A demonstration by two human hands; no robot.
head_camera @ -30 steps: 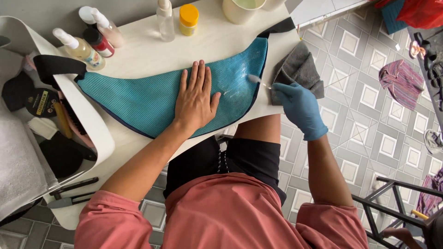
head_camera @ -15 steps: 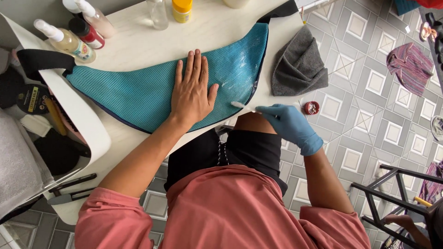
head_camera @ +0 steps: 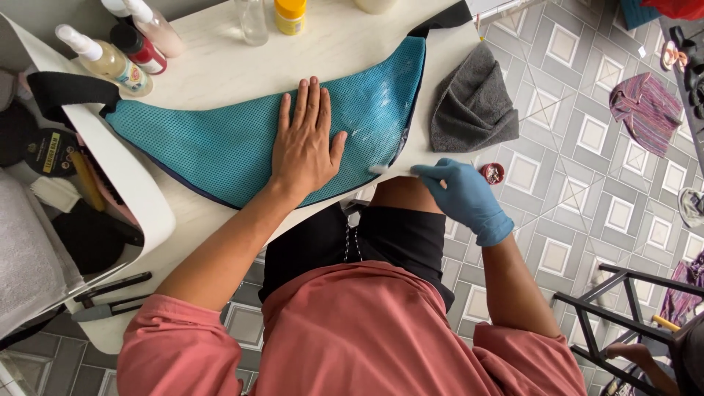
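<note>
the bare left hand (head_camera: 304,143) lies flat and open on the teal mesh bag (head_camera: 242,143), grasping nothing, pinning it to the white table (head_camera: 220,66). the bag's long axis runs sideways beneath that palm, strap end far outward and stained wide end toward the gloved right hand (head_camera: 462,194). that hand is clenched on a small white brush (head_camera: 392,169), its tip touching the bag's near edge just beside the left thumb.

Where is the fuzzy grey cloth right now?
In the head view, the grey cloth hangs over the table's right edge, beside the teal mesh bag, above the gloved right hand.
</note>
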